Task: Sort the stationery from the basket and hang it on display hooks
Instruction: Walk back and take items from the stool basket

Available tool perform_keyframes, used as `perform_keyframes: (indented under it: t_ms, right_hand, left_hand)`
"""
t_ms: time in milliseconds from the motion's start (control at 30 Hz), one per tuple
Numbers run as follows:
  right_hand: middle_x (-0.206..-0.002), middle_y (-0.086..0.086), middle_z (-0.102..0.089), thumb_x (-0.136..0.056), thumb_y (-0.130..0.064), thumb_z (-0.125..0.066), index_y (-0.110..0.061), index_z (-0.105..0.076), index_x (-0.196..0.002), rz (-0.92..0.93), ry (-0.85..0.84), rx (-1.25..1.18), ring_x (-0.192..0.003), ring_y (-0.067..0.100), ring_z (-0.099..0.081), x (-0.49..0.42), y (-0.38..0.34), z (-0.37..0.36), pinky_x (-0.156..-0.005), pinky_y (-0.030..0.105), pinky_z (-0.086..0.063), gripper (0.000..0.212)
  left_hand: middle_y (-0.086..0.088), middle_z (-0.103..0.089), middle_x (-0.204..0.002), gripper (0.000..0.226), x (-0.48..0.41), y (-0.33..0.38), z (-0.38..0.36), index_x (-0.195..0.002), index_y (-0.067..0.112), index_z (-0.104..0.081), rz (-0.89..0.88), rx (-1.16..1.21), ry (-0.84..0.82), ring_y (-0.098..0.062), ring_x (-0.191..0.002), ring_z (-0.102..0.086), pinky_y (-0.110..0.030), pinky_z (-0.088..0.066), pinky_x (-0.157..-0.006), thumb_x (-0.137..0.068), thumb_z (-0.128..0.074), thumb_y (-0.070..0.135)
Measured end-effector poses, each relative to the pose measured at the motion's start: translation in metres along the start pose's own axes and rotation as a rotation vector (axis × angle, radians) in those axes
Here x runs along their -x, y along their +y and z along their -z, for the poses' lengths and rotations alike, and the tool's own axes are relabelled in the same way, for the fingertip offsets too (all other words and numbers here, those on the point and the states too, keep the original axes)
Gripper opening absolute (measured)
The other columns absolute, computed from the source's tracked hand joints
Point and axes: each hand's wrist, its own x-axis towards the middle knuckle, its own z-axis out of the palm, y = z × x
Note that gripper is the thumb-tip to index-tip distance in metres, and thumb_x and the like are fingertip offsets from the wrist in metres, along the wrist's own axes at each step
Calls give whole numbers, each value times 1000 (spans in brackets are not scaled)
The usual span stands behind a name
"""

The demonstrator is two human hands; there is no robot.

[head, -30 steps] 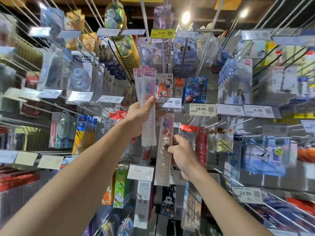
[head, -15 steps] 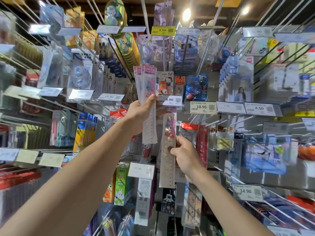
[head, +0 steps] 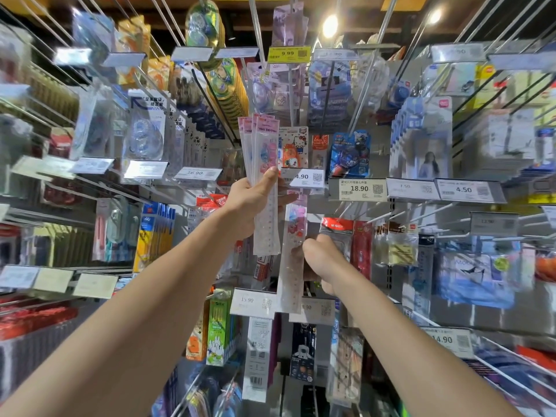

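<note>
Head view, centre frame: left hand gripped three fanned ruler packs, maybe four; right hand pinched one lone ruler pack, fingertips hidden behind it.

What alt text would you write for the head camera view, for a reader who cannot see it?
A person's left hand grips a bundle of packaged rulers raised before a wall of stationery on display hooks, while the right hand pinches a single packaged ruler below a price tag reading 4.90.
</note>
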Motion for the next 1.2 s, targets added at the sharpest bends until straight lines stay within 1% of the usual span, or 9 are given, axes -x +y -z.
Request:
perform_keyframes:
  t_ms: [233,400,500,567,633,800,967,1100,1200]
  right_hand:
    - [-100,16,-66,-97,-2,-46,-3,-61,-102,-122,52,-64,-90,31,-64,-35,10,2,-76,39,-52,16]
    - [-81,7,-46,-101,-6,-44,-3,-39,-145,-182,38,194,-66,18,-45,-61,15,-2,-52,25,-41,45]
    - [-87,6,-51,-97,-7,-47,-9,-53,-96,-124,49,285,-74,20,-50,-68,22,-1,-68,32,-50,6]
    - [-107,11,-60,-95,-10,-54,-16,-53,-84,-89,92,349,-89,23,-54,-77,32,2,-73,32,-54,13]
    - [-126,14,-60,-95,-14,-50,-5,-60,-117,-55,55,494,-92,22,-55,-78,39,2,-62,25,-46,25]
    - [-86,10,-71,-94,-22,-57,-10,-67,-90,211,210,-2,-82,25,-67,-64,31,-6,-76,38,-55,16]
    - [-88,4,-74,-89,-33,-69,-15,-69,-92,579,30,-213,-78,17,-67,-5,-14,-22,-68,33,-56,18]
    - [-86,3,-77,-59,-57,-79,-17,-70,-91,548,58,-116,-78,17,-69,3,-28,-30,-79,44,-59,52]
    - [-83,2,-76,-69,-43,-89,-17,-71,-88,508,88,-106,-80,21,-71,-1,-30,-29,-81,53,-60,37]
  left_hand:
    - [-5,-68,-114,38,2,0,2,-107,18,-62,6,-5,-16,-29,-117,-62,-50,-46,-108,-94,-64,54]
    - [-9,-75,-116,78,-2,-3,2,-118,19,-68,-17,14,-10,-33,-112,-69,-56,-50,-105,-66,-77,77]
    - [-8,-77,-114,110,-23,-16,6,-120,20,-69,-4,17,-12,-34,-109,-71,-57,-52,-101,-36,-79,90]
    - [-8,-76,-116,106,-23,-16,6,-119,20,-68,2,5,-4,-34,-111,-70,-57,-52,-102,-38,-76,88]
    - [-8,-77,-113,91,-12,-8,5,-116,20,-70,6,4,-9,-34,-110,-71,-57,-52,-101,-50,-80,82]
    - [-13,-79,-101,24,3,-1,2,-106,9,-69,6,17,-45,-24,-80,-79,-37,-64,-66,-94,-73,30]
    - [-17,-78,-106,45,2,-1,0,-112,6,-71,11,23,-18,-37,-101,-74,-58,-58,-93,-83,-85,37]
    - [-19,-77,-104,37,5,2,1,-106,8,-73,18,34,5,-40,-95,-75,-62,-59,-88,-84,-85,35]
    - [-15,-77,-102,52,6,5,0,-106,11,-70,41,24,26,-35,-92,-75,-51,-62,-84,-80,-82,54]
